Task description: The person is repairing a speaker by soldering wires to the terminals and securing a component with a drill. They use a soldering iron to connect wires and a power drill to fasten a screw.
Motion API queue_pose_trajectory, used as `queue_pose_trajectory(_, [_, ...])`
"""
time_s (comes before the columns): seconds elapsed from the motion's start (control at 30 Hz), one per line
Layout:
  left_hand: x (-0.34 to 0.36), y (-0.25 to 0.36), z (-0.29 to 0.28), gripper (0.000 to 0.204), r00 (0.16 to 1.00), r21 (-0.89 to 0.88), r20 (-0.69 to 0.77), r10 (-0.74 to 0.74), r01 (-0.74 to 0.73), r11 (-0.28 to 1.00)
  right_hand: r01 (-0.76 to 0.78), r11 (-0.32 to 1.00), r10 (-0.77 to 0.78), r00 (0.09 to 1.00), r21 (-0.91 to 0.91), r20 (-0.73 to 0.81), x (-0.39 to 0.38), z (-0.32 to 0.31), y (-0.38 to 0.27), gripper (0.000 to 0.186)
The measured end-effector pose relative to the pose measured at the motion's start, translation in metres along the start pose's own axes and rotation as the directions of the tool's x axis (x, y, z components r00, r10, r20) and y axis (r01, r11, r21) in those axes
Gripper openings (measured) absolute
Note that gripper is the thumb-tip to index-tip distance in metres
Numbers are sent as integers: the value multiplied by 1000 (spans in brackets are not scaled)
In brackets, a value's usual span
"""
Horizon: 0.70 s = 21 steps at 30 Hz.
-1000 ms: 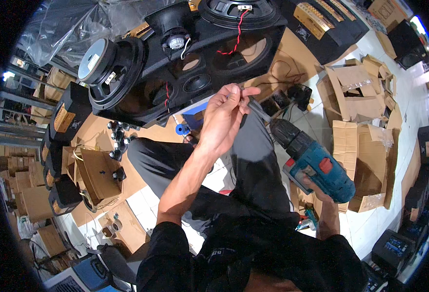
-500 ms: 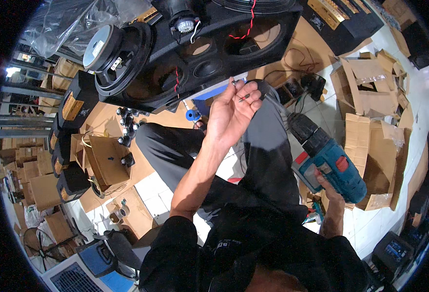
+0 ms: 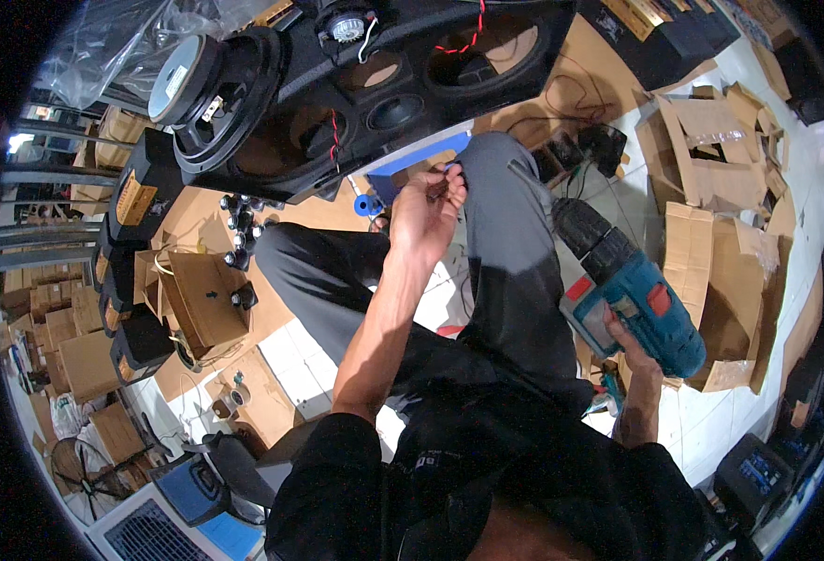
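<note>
My right hand (image 3: 632, 351) is wrapped round the handle of a teal cordless drill (image 3: 657, 313). The drill's black chuck (image 3: 585, 234) points up and left, past my knee. Over my lap, in front of the speaker cabinet, is my left hand (image 3: 423, 217), palm up with the fingers curled in. It pinches small dark screws, mostly hidden by the fingers. The large black speaker cabinet (image 3: 314, 178) has open round holes with red wires hanging out. A loose speaker driver (image 3: 216, 107) rests on the cabinet's left end.
Below the cabinet lies a blue roll (image 3: 365, 205). Several small black-and-silver parts (image 3: 241, 224) are on the cardboard at left, by an open cardboard box (image 3: 202, 299). Torn cartons (image 3: 711, 271) lie at right. A fan (image 3: 85, 466) stands at lower left.
My left hand has drawn down and slightly left, its fingers curling in further. The drill stays nearly in place in my right hand. The view has shifted slightly.
</note>
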<state>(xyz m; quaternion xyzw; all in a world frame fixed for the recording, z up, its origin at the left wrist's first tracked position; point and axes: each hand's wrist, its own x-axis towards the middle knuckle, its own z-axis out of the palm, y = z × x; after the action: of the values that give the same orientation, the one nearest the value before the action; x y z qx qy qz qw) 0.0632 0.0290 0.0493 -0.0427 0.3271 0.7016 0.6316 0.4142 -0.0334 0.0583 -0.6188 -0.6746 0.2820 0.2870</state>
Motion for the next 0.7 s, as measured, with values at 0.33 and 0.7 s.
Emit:
queue_pose_trajectory(0.33, [-17, 9, 10, 18, 987, 130, 57, 150, -156, 979, -237, 851, 96, 948, 469, 305, 15, -13, -41, 51])
queue_pose_trajectory(0.7, [0, 7, -22, 23, 985, 312, 55, 166, -175, 934, -1, 998, -2, 999, 70, 42, 5, -3, 27, 64])
